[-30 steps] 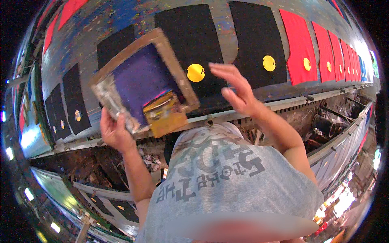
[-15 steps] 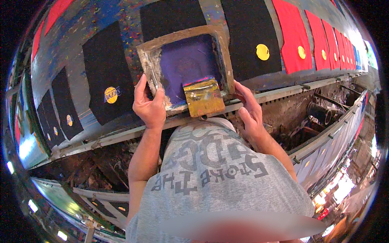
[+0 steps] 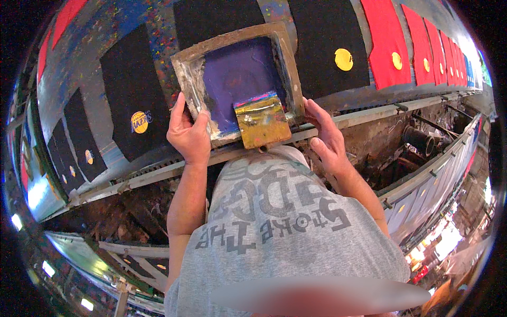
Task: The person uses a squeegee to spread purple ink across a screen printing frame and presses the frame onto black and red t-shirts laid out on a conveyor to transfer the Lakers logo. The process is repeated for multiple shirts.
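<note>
A wooden screen printing frame (image 3: 235,39) with paint-crusted edges lies tilted over a black fabric piece (image 3: 216,18) in front of me. Dark purple ink covers its mesh (image 3: 237,66). Against the frame's near side leans a squeegee (image 3: 263,124) with a yellow, paint-stained wooden handle; its blade edge rests on the mesh. My left hand (image 3: 191,134) grips the frame's near left corner, thumb on top. At the near right corner, my right hand (image 3: 328,134) has its fingers curled against the outer edge, the thumb held apart from the wood.
Black pieces with round yellow prints (image 3: 134,100) lie left along the paint-spattered table (image 3: 158,58); red ones (image 3: 388,47) run off to the right. A metal rail (image 3: 364,119) edges the table. Another long table (image 3: 438,182) stands behind me at right, beyond a dirty gap with a pipe.
The printing frame, squeegee and both hands appear slightly higher and farther left, with the whole view shifting a little. Both hands keep the same places on the frame.
</note>
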{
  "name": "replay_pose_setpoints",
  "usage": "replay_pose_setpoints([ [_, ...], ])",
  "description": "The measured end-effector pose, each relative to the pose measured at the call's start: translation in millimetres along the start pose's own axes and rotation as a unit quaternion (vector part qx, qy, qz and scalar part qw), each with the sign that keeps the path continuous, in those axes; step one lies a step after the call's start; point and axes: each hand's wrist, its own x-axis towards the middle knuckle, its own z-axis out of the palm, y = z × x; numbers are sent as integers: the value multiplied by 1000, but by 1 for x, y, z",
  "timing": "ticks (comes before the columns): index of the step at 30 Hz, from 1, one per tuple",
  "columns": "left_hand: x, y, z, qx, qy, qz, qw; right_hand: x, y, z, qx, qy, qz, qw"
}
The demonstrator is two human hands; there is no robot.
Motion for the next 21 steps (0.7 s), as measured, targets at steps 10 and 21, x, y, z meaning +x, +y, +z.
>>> replay_pose_setpoints([
  [10,2,1,-2,0,-5,-12,1000,18,-30,10,-441,-145,-241,852],
  [21,4,-15,-4,34,-5,37,999,69,-68,45,-523,-199,-282,779],
])
